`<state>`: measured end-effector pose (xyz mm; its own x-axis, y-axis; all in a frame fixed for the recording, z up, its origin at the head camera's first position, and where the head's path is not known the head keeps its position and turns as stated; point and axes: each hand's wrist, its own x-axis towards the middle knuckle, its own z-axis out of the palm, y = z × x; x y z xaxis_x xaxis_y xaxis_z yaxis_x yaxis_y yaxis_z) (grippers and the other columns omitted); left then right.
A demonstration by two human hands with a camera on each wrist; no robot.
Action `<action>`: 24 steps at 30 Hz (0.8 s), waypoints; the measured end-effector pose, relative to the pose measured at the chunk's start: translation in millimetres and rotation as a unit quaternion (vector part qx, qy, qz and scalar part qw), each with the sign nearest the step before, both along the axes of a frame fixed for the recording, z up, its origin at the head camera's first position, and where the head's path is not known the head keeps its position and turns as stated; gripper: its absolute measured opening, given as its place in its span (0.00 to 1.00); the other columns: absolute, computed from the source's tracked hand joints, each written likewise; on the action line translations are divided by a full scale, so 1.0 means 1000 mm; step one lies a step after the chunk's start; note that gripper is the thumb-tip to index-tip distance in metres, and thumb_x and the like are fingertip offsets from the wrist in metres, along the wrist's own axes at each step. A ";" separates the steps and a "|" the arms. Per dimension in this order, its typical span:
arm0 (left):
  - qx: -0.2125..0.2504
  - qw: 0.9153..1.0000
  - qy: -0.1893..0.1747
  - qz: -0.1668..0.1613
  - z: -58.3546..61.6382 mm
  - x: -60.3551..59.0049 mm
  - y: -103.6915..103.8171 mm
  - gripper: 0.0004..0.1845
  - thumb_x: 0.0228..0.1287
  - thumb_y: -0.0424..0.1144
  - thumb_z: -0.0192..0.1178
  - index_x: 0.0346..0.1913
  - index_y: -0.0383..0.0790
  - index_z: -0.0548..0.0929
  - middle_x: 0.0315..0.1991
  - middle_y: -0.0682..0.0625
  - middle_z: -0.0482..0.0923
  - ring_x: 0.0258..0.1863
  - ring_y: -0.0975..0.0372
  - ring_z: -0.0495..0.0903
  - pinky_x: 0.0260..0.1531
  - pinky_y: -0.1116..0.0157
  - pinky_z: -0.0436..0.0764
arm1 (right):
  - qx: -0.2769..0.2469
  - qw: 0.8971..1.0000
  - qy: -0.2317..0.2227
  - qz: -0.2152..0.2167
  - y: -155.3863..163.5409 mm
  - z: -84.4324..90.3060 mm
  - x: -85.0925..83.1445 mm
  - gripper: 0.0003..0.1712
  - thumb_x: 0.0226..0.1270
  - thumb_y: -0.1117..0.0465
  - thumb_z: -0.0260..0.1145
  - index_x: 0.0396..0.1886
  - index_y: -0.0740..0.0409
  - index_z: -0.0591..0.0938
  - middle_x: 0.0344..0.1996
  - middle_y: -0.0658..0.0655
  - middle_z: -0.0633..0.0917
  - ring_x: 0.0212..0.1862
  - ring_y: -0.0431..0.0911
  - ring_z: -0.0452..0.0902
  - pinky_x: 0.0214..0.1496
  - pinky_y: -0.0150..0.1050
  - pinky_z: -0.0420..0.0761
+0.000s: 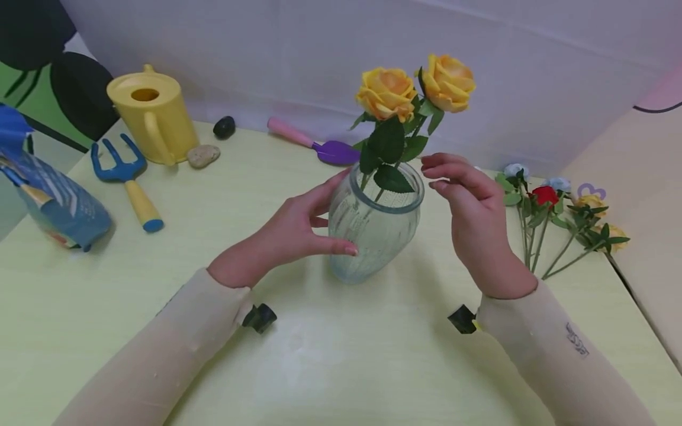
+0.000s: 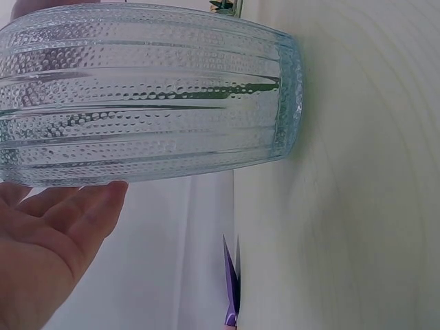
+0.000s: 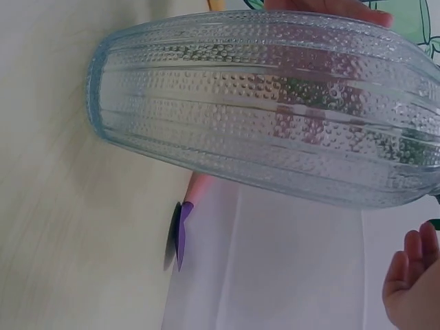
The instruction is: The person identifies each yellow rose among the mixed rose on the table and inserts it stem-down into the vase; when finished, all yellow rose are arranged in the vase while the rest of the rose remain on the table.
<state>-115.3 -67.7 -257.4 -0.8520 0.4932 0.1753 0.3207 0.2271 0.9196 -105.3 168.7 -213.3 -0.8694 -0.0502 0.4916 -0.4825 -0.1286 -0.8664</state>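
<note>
A clear ribbed glass vase (image 1: 375,234) stands on the table with two yellow artificial roses (image 1: 387,93) in it, their green leaves hanging over the rim. My left hand (image 1: 290,228) holds the vase from the left, thumb across its front and fingers round the far side. In the left wrist view the dotted glass of the vase (image 2: 151,96) fills the top. My right hand (image 1: 474,219) is raised beside the rim at the right, fingers loosely bent with nothing in them. The right wrist view has its fingertips near a leaf's edge.
More artificial flowers, including a red rose (image 1: 546,195), lie at the right. A purple trowel (image 1: 335,152) lies behind the vase. Farther left are a black stone (image 1: 224,127), a pale stone (image 1: 203,156), a yellow watering can (image 1: 183,127), a hand fork (image 1: 140,201) and a blue bag (image 1: 74,204).
</note>
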 end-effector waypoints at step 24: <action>0.000 1.000 -0.010 -0.001 0.000 -0.001 0.000 0.56 0.41 0.40 0.76 0.72 0.61 0.52 0.66 0.54 0.63 0.61 0.61 0.67 0.50 0.60 0.77 | -0.067 0.993 -0.090 -0.043 0.059 -0.006 -0.004 0.13 0.66 0.73 0.51 0.37 0.74 0.82 0.43 0.61 0.82 0.54 0.51 0.69 0.49 0.36 0.75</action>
